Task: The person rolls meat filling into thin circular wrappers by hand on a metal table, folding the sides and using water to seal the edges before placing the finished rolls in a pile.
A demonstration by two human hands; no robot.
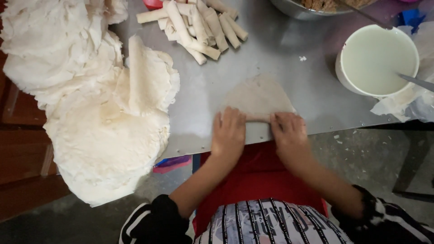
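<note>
Flat on the metal counter (280,68) near its front edge lies a thin round wrapper (258,96), its near edge rolled under the left hand (228,131) and right hand (288,130), fingers together pressing down. Finished rolls (199,25) lie beyond; stacked wrappers (99,131) sit left, a white bowl (377,61) right.

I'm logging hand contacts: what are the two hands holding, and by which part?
Both the left hand and right hand press the near, rolled-up edge of the thin wrapper on the metal table.
</note>
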